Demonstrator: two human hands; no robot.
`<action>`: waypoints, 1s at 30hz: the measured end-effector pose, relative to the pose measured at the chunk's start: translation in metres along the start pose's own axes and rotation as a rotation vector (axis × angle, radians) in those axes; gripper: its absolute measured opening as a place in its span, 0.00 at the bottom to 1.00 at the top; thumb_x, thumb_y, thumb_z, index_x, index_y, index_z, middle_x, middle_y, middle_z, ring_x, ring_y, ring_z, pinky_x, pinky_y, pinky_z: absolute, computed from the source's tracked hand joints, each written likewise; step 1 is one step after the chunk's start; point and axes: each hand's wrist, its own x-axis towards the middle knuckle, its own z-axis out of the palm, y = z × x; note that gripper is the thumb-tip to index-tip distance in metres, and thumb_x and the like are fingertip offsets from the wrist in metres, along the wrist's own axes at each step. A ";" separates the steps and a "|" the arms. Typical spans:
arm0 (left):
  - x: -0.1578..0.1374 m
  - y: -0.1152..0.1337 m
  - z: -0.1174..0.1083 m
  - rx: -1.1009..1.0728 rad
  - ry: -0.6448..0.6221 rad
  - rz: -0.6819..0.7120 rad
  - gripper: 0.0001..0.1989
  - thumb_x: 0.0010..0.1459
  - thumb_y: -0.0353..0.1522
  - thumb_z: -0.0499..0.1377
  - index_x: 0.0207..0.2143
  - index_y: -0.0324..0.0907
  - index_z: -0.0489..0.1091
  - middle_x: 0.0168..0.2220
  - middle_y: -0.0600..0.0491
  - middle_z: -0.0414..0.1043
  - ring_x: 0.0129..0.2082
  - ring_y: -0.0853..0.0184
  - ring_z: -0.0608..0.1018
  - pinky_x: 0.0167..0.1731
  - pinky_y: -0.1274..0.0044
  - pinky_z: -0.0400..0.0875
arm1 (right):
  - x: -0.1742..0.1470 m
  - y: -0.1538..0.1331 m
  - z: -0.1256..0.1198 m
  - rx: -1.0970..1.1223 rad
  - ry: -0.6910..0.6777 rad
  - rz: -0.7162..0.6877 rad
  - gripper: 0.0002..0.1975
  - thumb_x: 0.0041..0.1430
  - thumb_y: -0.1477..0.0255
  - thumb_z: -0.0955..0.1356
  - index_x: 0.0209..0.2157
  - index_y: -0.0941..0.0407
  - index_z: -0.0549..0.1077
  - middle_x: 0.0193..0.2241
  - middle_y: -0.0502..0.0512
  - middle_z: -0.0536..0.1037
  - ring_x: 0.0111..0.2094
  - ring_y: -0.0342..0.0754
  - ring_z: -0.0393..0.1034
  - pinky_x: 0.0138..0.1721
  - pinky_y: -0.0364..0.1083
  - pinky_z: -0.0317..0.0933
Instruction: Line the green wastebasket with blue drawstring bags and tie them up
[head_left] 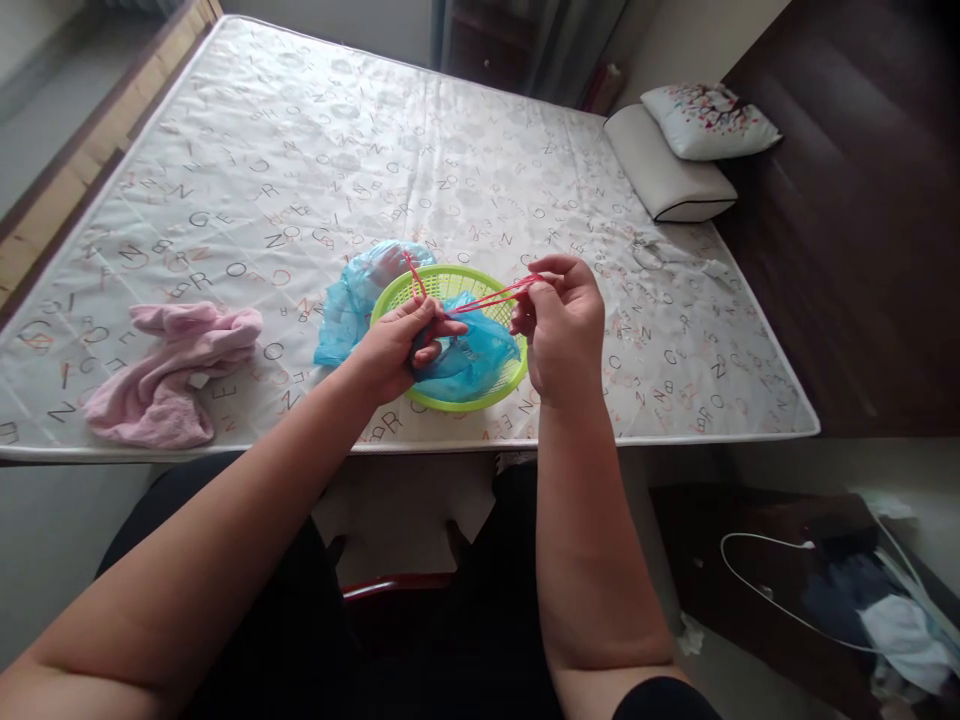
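Observation:
A thin red string (491, 298) is stretched between my two hands above a green plastic basket (469, 405). My left hand (401, 348) pinches the string near the basket's left side, and a loose end sticks up past the thumb. Something dark shows under its fingers, too hidden to name. Higher and to the right, my right hand (562, 325) grips the string's other end between thumb and fingers. Inside the basket lies a crumpled blue plastic bag (487, 360). Another blue plastic bag (341, 320) rests against the basket's left and far side, with reddish contents showing faintly through it.
The basket stands on a letter-patterned mattress (300, 160), close to its front edge. A pink cloth (169, 380) lies crumpled on the left. At the far right are a white bolster (664, 170) and a flowered pillow (712, 122). A white cable (750, 575) hangs lower right.

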 end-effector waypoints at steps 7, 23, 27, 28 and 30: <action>0.002 -0.003 -0.001 -0.180 0.035 -0.061 0.11 0.68 0.37 0.67 0.36 0.41 0.72 0.27 0.57 0.74 0.15 0.80 0.67 0.19 0.84 0.68 | -0.017 -0.029 -0.001 -0.079 -0.574 0.044 0.03 0.63 0.70 0.68 0.38 0.52 0.74 0.31 0.49 0.73 0.31 0.42 0.69 0.33 0.46 0.68; -0.008 0.013 0.000 -0.123 -0.164 -0.122 0.13 0.68 0.34 0.65 0.31 0.40 0.68 0.22 0.57 0.59 0.19 0.75 0.67 0.20 0.84 0.65 | -0.014 -0.019 0.002 -0.471 -0.300 -0.351 0.14 0.68 0.68 0.66 0.51 0.49 0.79 0.55 0.57 0.78 0.60 0.56 0.70 0.60 0.57 0.67; -0.003 0.008 -0.003 0.032 -0.135 -0.018 0.13 0.63 0.35 0.67 0.29 0.39 0.70 0.22 0.56 0.60 0.21 0.73 0.67 0.22 0.82 0.66 | -0.012 -0.003 0.006 -0.476 -0.478 -0.175 0.15 0.67 0.64 0.69 0.53 0.51 0.78 0.45 0.56 0.82 0.47 0.52 0.76 0.53 0.54 0.70; 0.000 0.007 -0.005 0.081 -0.094 0.028 0.13 0.62 0.36 0.67 0.29 0.39 0.71 0.22 0.55 0.61 0.21 0.72 0.68 0.22 0.82 0.66 | -0.012 0.000 0.007 -0.467 -0.457 -0.128 0.15 0.66 0.64 0.70 0.51 0.52 0.79 0.41 0.55 0.81 0.43 0.51 0.75 0.50 0.52 0.70; 0.004 0.004 -0.008 0.199 0.003 0.138 0.12 0.62 0.37 0.67 0.29 0.39 0.73 0.22 0.55 0.63 0.23 0.71 0.69 0.23 0.82 0.65 | -0.013 0.002 0.007 -0.448 -0.388 -0.061 0.13 0.64 0.63 0.72 0.48 0.53 0.80 0.35 0.52 0.79 0.37 0.48 0.72 0.45 0.50 0.69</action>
